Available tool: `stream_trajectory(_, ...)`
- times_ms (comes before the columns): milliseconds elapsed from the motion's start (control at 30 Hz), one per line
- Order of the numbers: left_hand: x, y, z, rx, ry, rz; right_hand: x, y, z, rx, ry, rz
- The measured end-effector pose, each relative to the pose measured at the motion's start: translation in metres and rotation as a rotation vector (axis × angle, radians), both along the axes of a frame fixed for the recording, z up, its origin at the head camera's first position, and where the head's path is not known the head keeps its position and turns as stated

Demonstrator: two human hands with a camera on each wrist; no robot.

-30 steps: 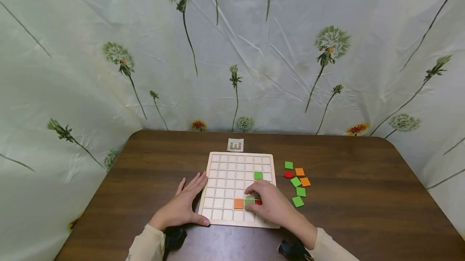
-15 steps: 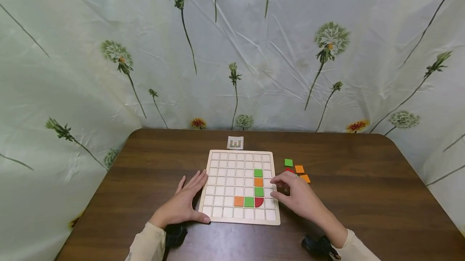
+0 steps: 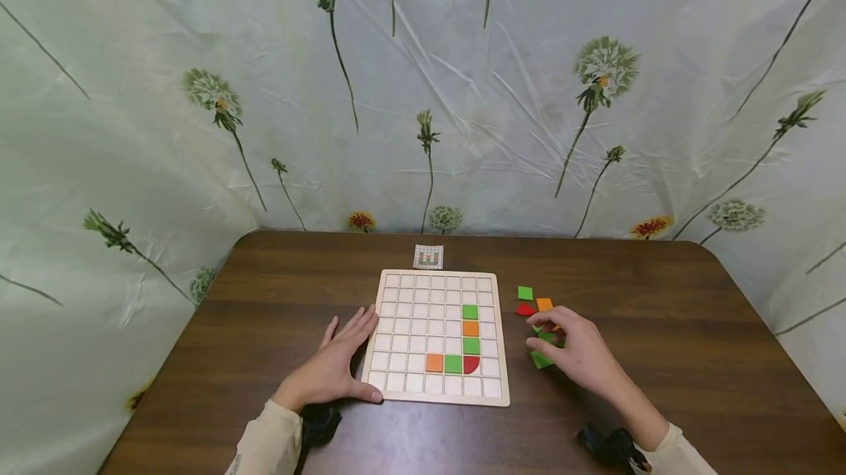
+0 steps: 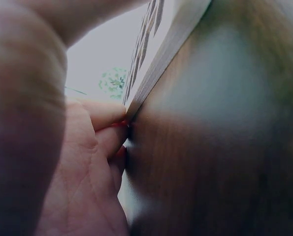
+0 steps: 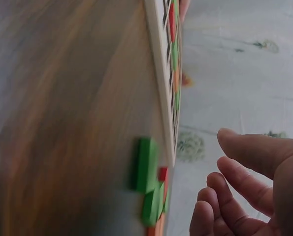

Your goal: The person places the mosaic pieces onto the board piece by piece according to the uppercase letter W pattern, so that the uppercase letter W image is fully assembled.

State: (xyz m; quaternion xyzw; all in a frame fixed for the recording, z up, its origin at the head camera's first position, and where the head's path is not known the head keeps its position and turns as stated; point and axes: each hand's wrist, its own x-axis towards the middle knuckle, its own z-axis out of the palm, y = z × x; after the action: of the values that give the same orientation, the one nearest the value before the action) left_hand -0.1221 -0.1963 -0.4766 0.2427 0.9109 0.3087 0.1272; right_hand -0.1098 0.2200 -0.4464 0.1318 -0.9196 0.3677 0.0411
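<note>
A pale wooden grid board (image 3: 405,344) lies on the table. In its squares sit a column of green, orange and green tiles (image 3: 470,328), a red rounded tile (image 3: 471,365) below them, then a green tile (image 3: 452,364) and an orange tile (image 3: 433,363) to the left. My left hand (image 3: 330,368) rests along the board's left edge, its fingers stretched and the thumb at the near corner. To the right of the board, my right hand (image 3: 584,354) hovers over loose tiles, fingers loosely bent and apart, holding nothing. It partly hides green tiles (image 3: 541,360) and orange ones.
Beyond the board lies a small pattern card (image 3: 428,257). A loose green tile (image 3: 525,293), a red tile (image 3: 525,309) and an orange tile (image 3: 544,304) lie on the brown table (image 3: 297,277). Behind it hangs a dandelion-print cloth (image 3: 502,130).
My right hand has left the board and moved right to the loose tiles, uncovering the orange and green tiles in the column. The left hand has stayed at the board's edge.
</note>
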Motion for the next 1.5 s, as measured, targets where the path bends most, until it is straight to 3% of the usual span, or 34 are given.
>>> stream_trajectory(533,-0.001,-0.001,-0.003,0.015,0.027,-0.014,-0.012,0.031,-0.008,0.044,-0.057,-0.104)
stream_trajectory(833,-0.001,-0.001,-0.002,-0.001,0.006,-0.003,-0.019,0.036,-0.012,0.068,-0.093,-0.086)
stream_trajectory(1200,-0.001,0.000,-0.001,-0.002,0.009,-0.002,-0.011,0.035,-0.012,0.057,-0.156,-0.060)
stream_trajectory(1500,-0.001,0.001,0.001,-0.003,-0.004,-0.003,-0.011,0.037,-0.010,0.108,-0.130,0.010)
